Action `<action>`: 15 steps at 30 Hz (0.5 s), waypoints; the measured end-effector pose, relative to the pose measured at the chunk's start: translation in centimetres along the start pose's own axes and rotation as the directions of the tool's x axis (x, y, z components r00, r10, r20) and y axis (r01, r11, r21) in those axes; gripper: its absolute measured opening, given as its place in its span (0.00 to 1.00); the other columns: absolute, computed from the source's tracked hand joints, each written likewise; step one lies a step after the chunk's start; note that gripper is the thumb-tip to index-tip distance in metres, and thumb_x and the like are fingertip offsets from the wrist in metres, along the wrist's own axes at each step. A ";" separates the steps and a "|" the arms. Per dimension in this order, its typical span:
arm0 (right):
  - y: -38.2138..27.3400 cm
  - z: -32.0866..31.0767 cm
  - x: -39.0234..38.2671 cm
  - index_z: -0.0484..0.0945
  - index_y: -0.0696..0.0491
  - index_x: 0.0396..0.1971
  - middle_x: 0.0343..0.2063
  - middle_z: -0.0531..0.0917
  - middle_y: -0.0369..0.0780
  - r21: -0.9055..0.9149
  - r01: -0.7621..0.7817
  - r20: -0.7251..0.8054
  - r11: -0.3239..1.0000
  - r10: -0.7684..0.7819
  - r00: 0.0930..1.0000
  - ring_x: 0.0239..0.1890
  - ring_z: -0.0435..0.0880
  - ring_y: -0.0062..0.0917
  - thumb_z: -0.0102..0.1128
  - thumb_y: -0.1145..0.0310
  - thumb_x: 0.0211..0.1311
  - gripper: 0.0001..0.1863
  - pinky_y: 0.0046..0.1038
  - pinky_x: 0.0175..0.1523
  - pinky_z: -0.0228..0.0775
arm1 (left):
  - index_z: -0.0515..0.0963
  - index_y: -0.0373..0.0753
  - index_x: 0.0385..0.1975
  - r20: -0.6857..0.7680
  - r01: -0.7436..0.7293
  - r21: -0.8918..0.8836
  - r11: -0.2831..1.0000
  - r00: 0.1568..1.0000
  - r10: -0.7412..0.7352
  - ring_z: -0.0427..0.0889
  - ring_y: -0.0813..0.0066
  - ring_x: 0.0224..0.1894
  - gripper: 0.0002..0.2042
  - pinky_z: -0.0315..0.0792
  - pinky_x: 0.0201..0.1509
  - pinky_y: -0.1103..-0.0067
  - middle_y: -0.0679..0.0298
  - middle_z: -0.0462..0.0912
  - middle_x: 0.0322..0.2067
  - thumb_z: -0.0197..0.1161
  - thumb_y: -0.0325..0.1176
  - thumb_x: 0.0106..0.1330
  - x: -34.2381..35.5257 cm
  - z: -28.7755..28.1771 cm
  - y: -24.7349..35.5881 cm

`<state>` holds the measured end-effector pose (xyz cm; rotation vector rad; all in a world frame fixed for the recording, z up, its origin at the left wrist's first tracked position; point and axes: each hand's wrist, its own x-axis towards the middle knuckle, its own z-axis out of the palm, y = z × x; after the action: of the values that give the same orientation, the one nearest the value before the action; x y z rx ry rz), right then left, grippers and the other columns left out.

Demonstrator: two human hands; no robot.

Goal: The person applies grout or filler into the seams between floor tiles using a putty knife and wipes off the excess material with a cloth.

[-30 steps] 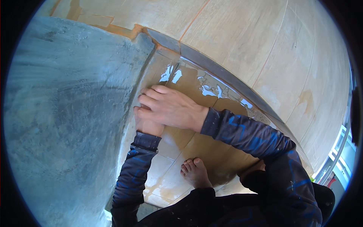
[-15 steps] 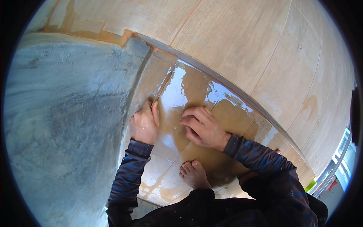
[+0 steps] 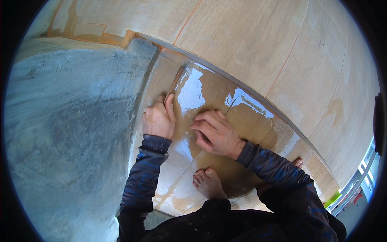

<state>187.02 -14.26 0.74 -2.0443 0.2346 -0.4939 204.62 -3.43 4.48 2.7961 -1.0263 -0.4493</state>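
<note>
My left hand (image 3: 159, 119) is closed, with thumb and fingers pinched at a narrow brown strip or joint line (image 3: 175, 82) that runs between the wood-look floor tiles. Whether a thin piece is held in that pinch I cannot make out. To its right, my right hand (image 3: 217, 134) hangs low over the wet tiles, fingers loosely bent and apart from the thumb, with nothing visible between them. Brownish water with bright reflections (image 3: 191, 90) covers the tiles (image 3: 209, 97) ahead of both hands.
On the left spreads a smooth grey cement surface (image 3: 76, 117). Large wood-look tiles (image 3: 250, 44) with orange-brown joints rise beyond a narrow ledge (image 3: 229, 78). My bare foot (image 3: 209, 183) stands on the wet tiles. A lime-green object (image 3: 332, 199) lies at the far right.
My left hand has slid forward and slightly right along the brown line. My right hand has stayed almost in place, and the view has shifted a little.
</note>
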 end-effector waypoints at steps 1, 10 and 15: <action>0.2 -0.2 0.1 0.80 0.53 0.42 0.41 0.80 0.40 -0.014 0.000 -0.011 1.000 0.000 1.000 0.44 0.81 0.35 0.67 0.78 0.50 0.17 0.36 0.49 0.71 | 0.78 0.38 0.37 -0.013 -0.006 0.014 1.000 1.000 0.006 0.84 0.36 0.30 0.17 0.77 0.33 0.51 0.41 0.83 0.23 0.53 0.47 0.79 0.7 0.0 0.7; 0.4 -0.2 -0.2 0.81 0.54 0.39 0.41 0.80 0.41 0.008 -0.001 -0.028 1.000 0.002 1.000 0.42 0.82 0.36 0.67 0.81 0.48 0.16 0.36 0.47 0.72 | 0.77 0.38 0.37 0.046 0.102 -0.105 0.989 0.994 -0.098 0.83 0.36 0.29 0.16 0.73 0.31 0.51 0.43 0.82 0.23 0.54 0.44 0.80 -6.2 -0.9 -3.0; 0.4 -0.2 -0.4 0.81 0.54 0.40 0.41 0.80 0.40 -0.017 -0.015 -0.021 1.000 0.014 1.000 0.43 0.82 0.36 0.67 0.79 0.50 0.15 0.36 0.49 0.72 | 0.78 0.37 0.40 0.054 0.142 -0.327 0.934 0.990 -0.132 0.81 0.44 0.23 0.15 0.70 0.28 0.58 0.48 0.79 0.20 0.51 0.42 0.81 -9.1 -0.4 -2.9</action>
<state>186.54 -14.47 0.36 -2.0537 0.2667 -0.5057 199.94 4.75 6.35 2.5715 -0.6862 -0.6201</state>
